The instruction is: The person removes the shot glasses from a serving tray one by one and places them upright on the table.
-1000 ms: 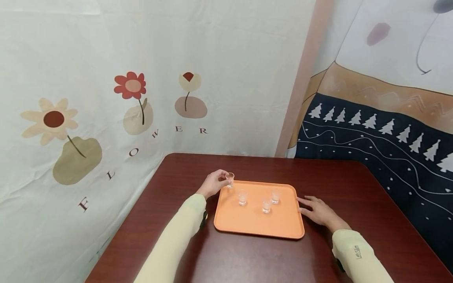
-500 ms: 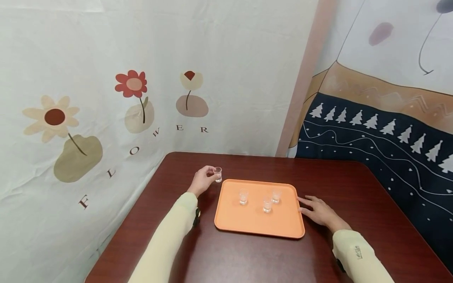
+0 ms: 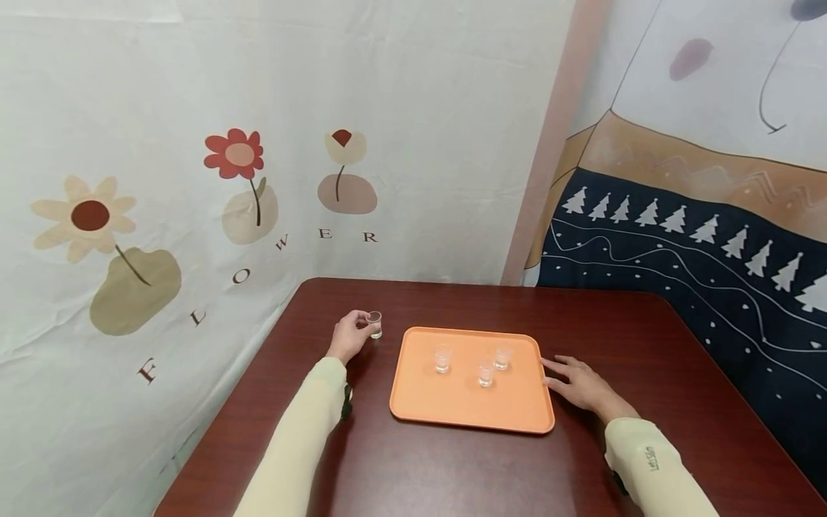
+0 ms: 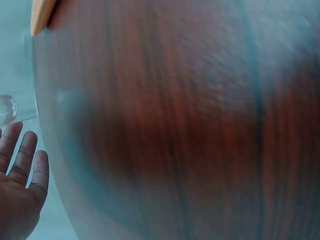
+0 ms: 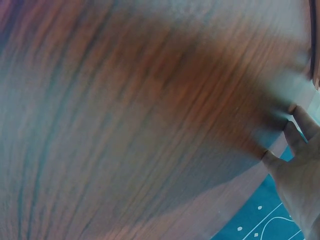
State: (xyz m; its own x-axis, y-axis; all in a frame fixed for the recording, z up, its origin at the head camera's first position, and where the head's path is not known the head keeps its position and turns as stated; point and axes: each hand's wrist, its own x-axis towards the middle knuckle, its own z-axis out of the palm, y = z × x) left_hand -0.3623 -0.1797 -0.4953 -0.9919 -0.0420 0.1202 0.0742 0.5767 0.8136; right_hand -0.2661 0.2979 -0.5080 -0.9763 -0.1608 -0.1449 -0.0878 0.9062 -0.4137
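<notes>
My left hand [image 3: 349,336] pinches a small clear shot glass [image 3: 375,327] upright, beyond the left edge of an orange tray [image 3: 452,413]. I cannot tell whether its base touches the table. In the left wrist view the round end of that glass [image 4: 7,110] shows at the left border, just past the fingers [image 4: 25,160]. Three similar glasses stand on the tray: one at left [image 3: 442,359], one near the middle [image 3: 486,375] and one behind it [image 3: 502,358]. My right hand [image 3: 584,386] lies at the tray's right edge, fingers extended and fingertips against the rim.
The tray lies on a dark red-brown wooden table [image 3: 439,474]. A pale cloth with printed flowers [image 3: 439,143] hangs behind and to the left. On the right hangs a dark blue cloth with white trees [image 3: 678,251].
My left hand has carried the shot glass from above the tray's back left corner leftward, off the tray. The right hand and the three other glasses stay in place.
</notes>
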